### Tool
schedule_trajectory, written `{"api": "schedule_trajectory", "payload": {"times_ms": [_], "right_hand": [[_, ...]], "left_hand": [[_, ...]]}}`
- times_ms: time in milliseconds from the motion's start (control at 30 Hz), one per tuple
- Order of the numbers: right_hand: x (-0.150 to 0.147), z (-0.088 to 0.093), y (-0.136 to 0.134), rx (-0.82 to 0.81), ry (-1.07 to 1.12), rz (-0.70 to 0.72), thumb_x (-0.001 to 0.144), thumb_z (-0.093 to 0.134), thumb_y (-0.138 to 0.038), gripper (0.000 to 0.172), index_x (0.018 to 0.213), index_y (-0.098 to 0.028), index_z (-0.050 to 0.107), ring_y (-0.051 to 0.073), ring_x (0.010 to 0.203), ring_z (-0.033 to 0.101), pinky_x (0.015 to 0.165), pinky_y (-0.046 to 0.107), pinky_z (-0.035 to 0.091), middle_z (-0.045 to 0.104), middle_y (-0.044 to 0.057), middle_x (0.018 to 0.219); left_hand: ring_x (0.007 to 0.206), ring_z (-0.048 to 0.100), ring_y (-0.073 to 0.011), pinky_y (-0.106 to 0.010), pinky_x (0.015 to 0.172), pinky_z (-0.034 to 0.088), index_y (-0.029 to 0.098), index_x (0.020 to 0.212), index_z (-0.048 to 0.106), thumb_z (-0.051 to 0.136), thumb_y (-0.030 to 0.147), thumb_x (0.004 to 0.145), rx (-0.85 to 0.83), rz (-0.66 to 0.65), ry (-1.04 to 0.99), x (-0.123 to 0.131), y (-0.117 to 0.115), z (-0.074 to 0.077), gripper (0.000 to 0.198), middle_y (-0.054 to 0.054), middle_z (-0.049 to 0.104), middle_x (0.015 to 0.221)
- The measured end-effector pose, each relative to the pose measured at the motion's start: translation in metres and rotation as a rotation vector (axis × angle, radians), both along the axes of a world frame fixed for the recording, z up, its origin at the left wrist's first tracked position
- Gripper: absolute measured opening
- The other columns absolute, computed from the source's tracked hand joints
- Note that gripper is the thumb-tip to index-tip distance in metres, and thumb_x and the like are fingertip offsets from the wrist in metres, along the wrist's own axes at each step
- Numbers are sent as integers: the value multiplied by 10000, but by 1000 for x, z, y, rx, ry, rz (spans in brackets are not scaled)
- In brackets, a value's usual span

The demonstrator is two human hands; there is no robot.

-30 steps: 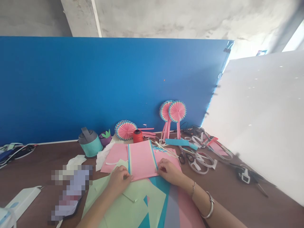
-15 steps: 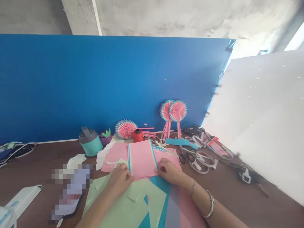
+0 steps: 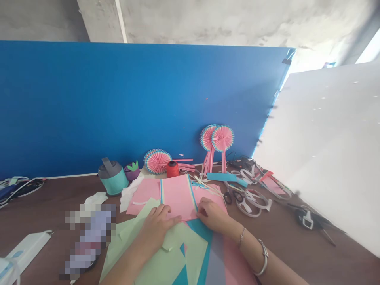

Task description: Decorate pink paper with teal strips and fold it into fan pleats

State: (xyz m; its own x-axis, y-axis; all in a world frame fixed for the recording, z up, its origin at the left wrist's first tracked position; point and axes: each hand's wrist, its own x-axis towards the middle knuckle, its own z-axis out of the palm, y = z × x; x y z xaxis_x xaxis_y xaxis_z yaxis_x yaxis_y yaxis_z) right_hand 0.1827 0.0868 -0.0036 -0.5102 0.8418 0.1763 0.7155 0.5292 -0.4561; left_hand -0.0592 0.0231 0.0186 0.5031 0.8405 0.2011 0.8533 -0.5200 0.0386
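Left hand (image 3: 156,227) has slid inward, its thumb now along the near edge of a pink sheet (image 3: 177,196) bordered in blue and cream.
The sheet lies mid-desk over other pink paper (image 3: 144,194), with pale green paper (image 3: 194,237) nearer the wearer. The hands are apart: the left spreads, thumb away from fingers; the right hand (image 3: 212,213) curls at the sheet's near right corner, whether pinching or merely pressing I cannot tell. Uneven pressure could skew or crease the sheet, as the loose paper beneath may slide. Beyond are a red spool (image 3: 172,170) and pleated pink rosettes (image 3: 222,138).
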Motion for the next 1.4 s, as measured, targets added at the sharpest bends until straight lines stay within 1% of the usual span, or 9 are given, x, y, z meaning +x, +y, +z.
{"api": "schedule_trajectory", "payload": {"times_ms": [200, 300, 400, 467, 600, 900, 1133, 1267, 1400], "right_hand": [[2, -1, 2, -71, -13, -41, 747, 564, -141, 123, 651, -171, 494, 156, 718, 498, 642, 264, 365, 534, 33, 778], [1, 5, -2, -48, -27, -4, 776, 539, -139, 36, 784, -160, 567, 179, 811, 507, 709, 276, 383, 548, 53, 852], [-1, 11, -9, 84, -64, 126, 817, 459, -82, 296, 1062, -187, 588, 197, 930, 478, 796, 304, 370, 538, 76, 998], [-3, 14, -14, 173, -147, 235, 826, 417, -43, 418, 1160, -238, 575, 199, 942, 456, 811, 319, 347, 522, 80, 1058], [-8, 14, -17, 238, -305, 354, 848, 440, -74, 406, 1163, -271, 602, 207, 931, 435, 773, 324, 311, 527, 84, 1046], [-1, 16, -17, 248, -359, 348, 874, 451, -119, 284, 1042, -229, 651, 186, 873, 433, 706, 316, 271, 563, 70, 943], [3, 15, -17, 221, -333, 302, 846, 441, -68, 266, 921, -188, 666, 183, 865, 466, 704, 321, 278, 611, 65, 900], [6, 18, -19, 193, -225, 250, 788, 449, -45, 357, 1041, -206, 644, 191, 909, 489, 757, 314, 312, 614, 67, 935], [7, 24, -22, 129, -154, 184, 750, 470, -79, 399, 1131, -150, 564, 202, 900, 511, 801, 328, 332, 618, 84, 945]], "left_hand": [[1029, 480, -213, -312, 786, 358, 348, 1157, 584, 467, -51, 799, 12, -44, 47, 0, 1, 0, 549, -50, 551, 1064], [1039, 465, -207, -309, 799, 355, 340, 1170, 574, 460, 1, 847, -13, -59, 87, 0, 1, 1, 482, -50, 542, 1078], [1034, 457, -204, -306, 801, 353, 353, 1181, 564, 454, 40, 875, -24, -65, 109, 1, 1, 4, 451, -45, 540, 1076], [1027, 458, -201, -303, 796, 352, 365, 1195, 553, 456, 43, 878, -14, -73, 113, 1, 0, 6, 462, -40, 544, 1059], [1009, 463, -191, -292, 773, 344, 357, 1185, 563, 473, 37, 873, 19, -88, 96, 1, 0, 6, 456, -35, 545, 1018], [926, 458, -185, -309, 736, 323, 272, 961, 654, 520, 42, 859, 122, -89, 12, -15, -1, -6, 285, -27, 552, 950], [862, 453, -176, -314, 699, 324, 266, 877, 692, 505, 51, 868, 43, -42, -17, -22, -5, -2, 285, -16, 550, 866], [868, 453, -186, -331, 717, 340, 243, 851, 681, 473, -23, 795, -31, -30, -48, -19, -9, 4, 342, -20, 558, 873], [865, 454, -202, -345, 727, 360, 197, 789, 645, 462, -23, 735, -26, -19, -94, -14, -13, 5, 292, -32, 550, 866]]}}
